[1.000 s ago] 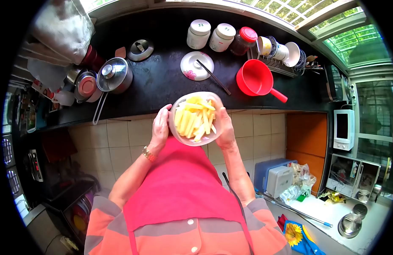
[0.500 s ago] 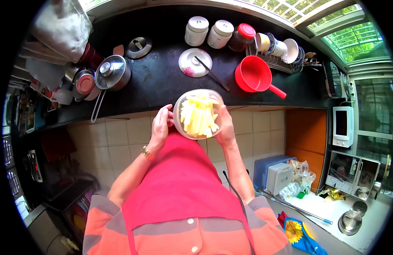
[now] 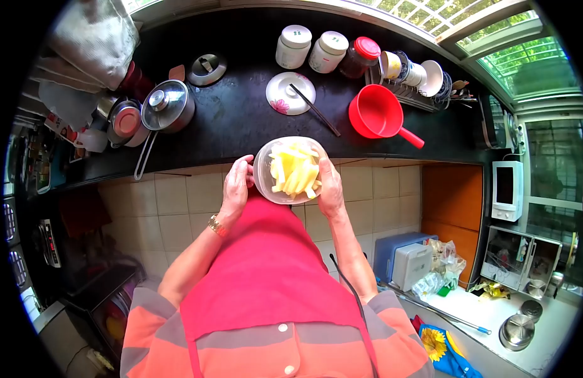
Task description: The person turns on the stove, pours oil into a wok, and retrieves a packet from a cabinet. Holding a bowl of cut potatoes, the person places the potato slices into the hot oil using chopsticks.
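A clear plastic bowl of pale yellow cut sticks, like potato fries, is held up at the counter's front edge. My right hand grips its right side, thumb over the rim and fingers underneath. On the other side my left hand is open, fingers extended close to the bowl's left wall. Just beyond the bowl lies a white flowered lid with dark chopsticks resting across it. A red saucepan sits to the right of the lid.
White lidded jars and a red-capped jar line the back of the black counter, near a dish rack. At left stand a glass-lidded pot and a loose metal lid.
The bowl has shifted slightly left and its sticks have settled into a different arrangement. My right hand stays on it; my left hand remains beside it.
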A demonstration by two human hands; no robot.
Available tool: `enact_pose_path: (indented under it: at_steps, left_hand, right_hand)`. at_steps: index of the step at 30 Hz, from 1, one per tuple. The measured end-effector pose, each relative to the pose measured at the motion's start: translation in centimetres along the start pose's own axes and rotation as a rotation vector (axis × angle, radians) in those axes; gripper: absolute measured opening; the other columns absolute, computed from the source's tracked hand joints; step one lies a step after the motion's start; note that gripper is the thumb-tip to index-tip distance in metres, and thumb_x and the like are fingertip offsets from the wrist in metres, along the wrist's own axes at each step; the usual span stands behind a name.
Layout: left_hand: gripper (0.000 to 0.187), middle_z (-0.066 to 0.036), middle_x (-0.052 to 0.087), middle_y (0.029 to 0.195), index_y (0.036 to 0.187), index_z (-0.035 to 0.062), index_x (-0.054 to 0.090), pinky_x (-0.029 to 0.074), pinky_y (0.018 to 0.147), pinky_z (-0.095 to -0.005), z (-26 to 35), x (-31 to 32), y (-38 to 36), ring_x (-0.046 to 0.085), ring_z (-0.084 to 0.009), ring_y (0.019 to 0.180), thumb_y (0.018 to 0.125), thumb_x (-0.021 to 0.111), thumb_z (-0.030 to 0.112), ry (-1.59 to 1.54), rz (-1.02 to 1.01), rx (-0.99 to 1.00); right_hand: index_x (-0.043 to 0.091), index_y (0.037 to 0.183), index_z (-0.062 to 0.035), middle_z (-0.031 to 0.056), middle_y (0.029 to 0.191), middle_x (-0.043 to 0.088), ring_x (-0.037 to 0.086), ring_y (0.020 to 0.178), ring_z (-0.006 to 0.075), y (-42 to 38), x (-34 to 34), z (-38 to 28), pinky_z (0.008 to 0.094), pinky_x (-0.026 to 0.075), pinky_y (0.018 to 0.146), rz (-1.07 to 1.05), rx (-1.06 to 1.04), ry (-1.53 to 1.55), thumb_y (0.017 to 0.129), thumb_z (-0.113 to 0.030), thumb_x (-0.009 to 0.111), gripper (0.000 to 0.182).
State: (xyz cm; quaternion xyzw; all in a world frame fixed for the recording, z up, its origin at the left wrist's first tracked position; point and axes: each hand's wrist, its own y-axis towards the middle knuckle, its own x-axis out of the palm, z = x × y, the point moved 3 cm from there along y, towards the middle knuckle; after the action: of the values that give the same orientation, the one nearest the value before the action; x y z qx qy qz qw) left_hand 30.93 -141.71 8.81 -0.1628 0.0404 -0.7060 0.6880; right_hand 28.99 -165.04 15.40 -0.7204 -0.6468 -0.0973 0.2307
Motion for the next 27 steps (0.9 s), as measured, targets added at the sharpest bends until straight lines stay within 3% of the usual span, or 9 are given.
enact_pose_path:
  at_steps: [7,9,11,13,15,18,20,23,27]
  left_hand:
    - [0.041,-0.008,0.069,0.114,0.132,0.0008,0.060,0.053,0.093,-0.0316,0.2,-0.6,-0.1,0.066,-0.0169,0.102,0.113,0.041,0.031,0.147,-0.025,0.269]
    - [0.040,-0.008,0.069,0.112,0.132,0.0014,0.061,0.053,0.093,-0.0320,0.6,-0.8,-0.5,0.066,-0.0173,0.101,0.113,0.040,0.030,0.145,-0.013,0.279]
    - [0.040,-0.004,0.066,0.102,0.132,0.0032,0.062,0.054,0.080,-0.0282,1.2,-0.8,-0.7,0.064,-0.0118,0.085,0.113,0.041,0.032,0.099,-0.010,0.137]
    - [0.041,0.000,0.062,0.094,0.133,0.0050,0.062,0.052,0.071,-0.0251,0.0,-1.3,-0.2,0.059,-0.0070,0.075,0.113,0.042,0.034,0.047,0.032,-0.011]
    - [0.041,-0.001,0.065,0.098,0.133,0.0055,0.062,0.053,0.075,-0.0263,-0.2,-1.5,-0.3,0.061,-0.0078,0.080,0.113,0.042,0.035,0.053,0.020,-0.009]
    - [0.041,-0.003,0.066,0.101,0.133,0.0051,0.062,0.054,0.078,-0.0264,0.4,-1.1,-0.3,0.063,-0.0084,0.084,0.113,0.042,0.035,0.068,0.014,0.059]
    - [0.041,-0.003,0.067,0.104,0.133,0.0051,0.062,0.054,0.080,-0.0260,0.9,-1.0,-0.1,0.064,-0.0086,0.088,0.113,0.042,0.035,0.178,0.018,0.341]
    - [0.041,-0.004,0.067,0.104,0.132,0.0038,0.062,0.054,0.081,-0.0261,2.0,-0.9,-0.9,0.064,-0.0096,0.089,0.113,0.042,0.034,0.101,-0.004,0.169]
    - [0.042,-0.003,0.066,0.103,0.130,0.0012,0.061,0.054,0.083,-0.0267,1.1,-1.2,-0.5,0.064,-0.0113,0.091,0.113,0.042,0.034,0.044,0.007,0.004]
  right_hand:
    - [0.048,0.149,0.0036,0.0144,0.144,0.058,0.055,0.132,0.0217,0.3,1.6,0.2,0.0348,0.041,0.114,-0.061,-0.038,-0.297,0.112,-0.044,0.042,0.061]
    - [0.048,0.149,0.0035,0.0146,0.144,0.058,0.055,0.132,0.0223,0.1,2.5,-0.5,0.0352,0.041,0.114,-0.114,0.010,0.045,0.112,-0.044,0.042,0.061]
    - [0.048,0.149,0.0035,0.0148,0.144,0.057,0.056,0.132,0.0231,0.2,1.4,-0.1,0.0360,0.042,0.114,-0.102,0.046,0.214,0.112,-0.044,0.042,0.061]
    - [0.054,0.145,0.0042,0.0132,0.136,0.063,0.059,0.124,0.0213,0.6,0.0,0.3,0.0334,0.046,0.106,0.014,-0.064,-0.275,0.112,-0.043,0.041,0.058]
    - [0.054,0.144,0.0041,0.0130,0.135,0.063,0.059,0.123,0.0209,0.6,0.0,1.0,0.0333,0.046,0.106,0.009,-0.047,-0.223,0.112,-0.043,0.042,0.059]
    - [0.054,0.144,0.0044,0.0140,0.135,0.063,0.059,0.124,0.0205,0.6,0.7,0.8,0.0331,0.045,0.107,-0.014,-0.033,-0.251,0.112,-0.043,0.041,0.059]
    - [0.049,0.147,0.0037,0.0157,0.145,0.056,0.056,0.132,0.0227,0.7,1.3,0.4,0.0367,0.043,0.113,-0.057,0.040,-0.250,0.111,-0.044,0.044,0.060]
    - [0.050,0.147,0.0034,0.0169,0.148,0.054,0.054,0.134,0.0240,0.7,2.4,-0.4,0.0378,0.043,0.114,-0.177,0.121,0.213,0.111,-0.044,0.043,0.060]
    - [0.050,0.147,0.0035,0.0167,0.147,0.054,0.055,0.133,0.0237,1.3,-0.1,1.2,0.0373,0.043,0.114,-0.073,0.059,-0.150,0.112,-0.040,0.041,0.057]
